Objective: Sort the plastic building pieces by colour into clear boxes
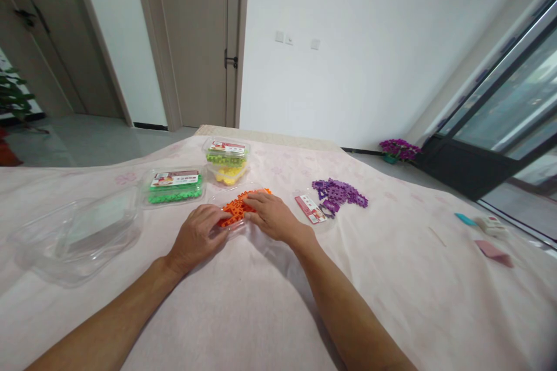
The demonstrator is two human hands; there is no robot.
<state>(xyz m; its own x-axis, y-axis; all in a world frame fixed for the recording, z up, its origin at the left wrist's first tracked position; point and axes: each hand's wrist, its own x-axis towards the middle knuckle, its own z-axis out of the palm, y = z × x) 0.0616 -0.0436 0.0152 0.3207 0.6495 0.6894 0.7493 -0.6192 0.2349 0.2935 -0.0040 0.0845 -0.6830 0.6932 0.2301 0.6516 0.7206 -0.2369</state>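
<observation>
A heap of orange plastic pieces [237, 206] lies in a clear tray in the middle of the pink tablecloth [261, 301]. My left hand [198, 236] rests at the heap's near left side, fingers curled onto the pieces. My right hand [272, 215] lies over the heap's right side, fingers bent down on it. Whether either hand grips a piece is hidden by the fingers. A pile of purple pieces [339, 192] lies loose to the right, beside a red and white label card [311, 209].
A shut clear box of green pieces [174, 186] stands left of the heap. Two stacked boxes, green-yellow over yellow [227, 161], stand behind it. A large empty clear container [78, 235] sits far left. Small items lie at the right edge [491, 226].
</observation>
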